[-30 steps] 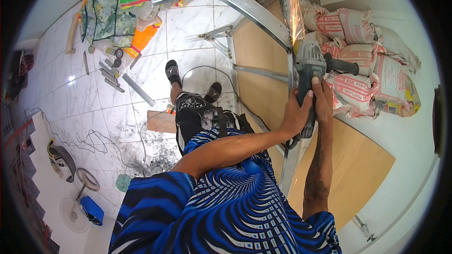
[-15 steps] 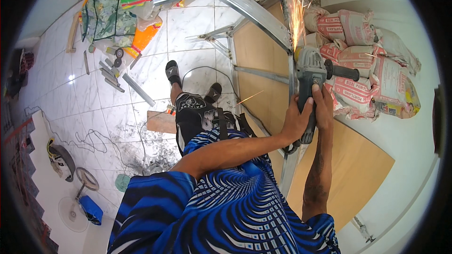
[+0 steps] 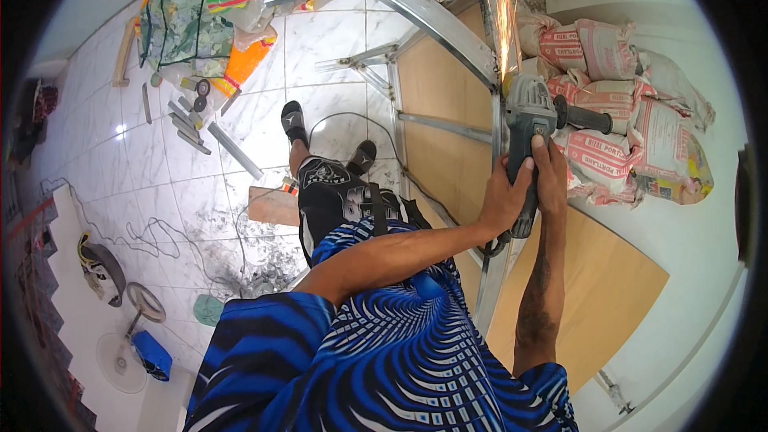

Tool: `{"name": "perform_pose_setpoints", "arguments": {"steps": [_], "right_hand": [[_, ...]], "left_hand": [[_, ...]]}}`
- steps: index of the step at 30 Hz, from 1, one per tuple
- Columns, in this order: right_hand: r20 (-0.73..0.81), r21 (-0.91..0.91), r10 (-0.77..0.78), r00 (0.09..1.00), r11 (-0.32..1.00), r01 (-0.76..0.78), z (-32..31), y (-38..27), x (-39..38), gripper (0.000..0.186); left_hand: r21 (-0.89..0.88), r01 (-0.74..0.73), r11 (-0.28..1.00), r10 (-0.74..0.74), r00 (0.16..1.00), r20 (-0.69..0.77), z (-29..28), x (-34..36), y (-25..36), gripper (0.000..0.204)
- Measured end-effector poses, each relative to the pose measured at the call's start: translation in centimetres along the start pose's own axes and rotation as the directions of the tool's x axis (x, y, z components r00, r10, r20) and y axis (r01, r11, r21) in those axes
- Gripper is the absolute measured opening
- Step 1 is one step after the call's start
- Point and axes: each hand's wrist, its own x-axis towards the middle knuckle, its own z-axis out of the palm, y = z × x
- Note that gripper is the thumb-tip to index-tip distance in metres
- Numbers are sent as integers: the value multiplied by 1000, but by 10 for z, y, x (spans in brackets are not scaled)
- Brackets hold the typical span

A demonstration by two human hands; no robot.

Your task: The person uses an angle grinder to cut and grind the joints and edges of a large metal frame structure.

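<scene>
Both my hands are wrapped round the dark body of an angle grinder (image 3: pixel 530 116). My left hand (image 3: pixel 506 200) closes on its left side, and my right hand (image 3: pixel 550 176) grips its right side with the thumb lying along the top. The grinder's head meets a welded metal frame (image 3: pixel 436 22) near one of its joints, and orange sparks (image 3: pixel 502 24) spray away from that spot. A black side handle (image 3: pixel 588 118) sticks out to the right with no hand on it. The disc is mostly hidden by the grinder head.
Stacked cement bags (image 3: pixel 600 96) fill the right side against the wall. A wooden panel (image 3: pixel 592 280) lies behind the frame. Metal offcuts (image 3: pixel 188 130) and spare discs (image 3: pixel 202 92) lie on the tiled floor. A power cord (image 3: pixel 160 244) snakes across the tiles; a fan (image 3: pixel 122 362) stands lower left.
The grinder and both hands have shifted very slightly, still at the same joint. The spark stream has become narrower, and the stray sparks near my legs are gone.
</scene>
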Motion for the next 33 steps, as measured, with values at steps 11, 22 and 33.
{"name": "perform_pose_setpoints", "arguments": {"steps": [11,22,33], "right_hand": [[-3,2,-5,1000,1000,5,1,3,6,57],[23,-2,10,1000,1000,-10,-1,5,6,57],[11,50,18,1000,999,-19,0,3,-7,58]], "left_hand": [[-4,-53,999,52,998,-47,3,1,4,58],[27,-11,1000,13,999,-46,2,1,4,59],[-14,-84,996,83,995,-55,4,-9,0,57]]}}
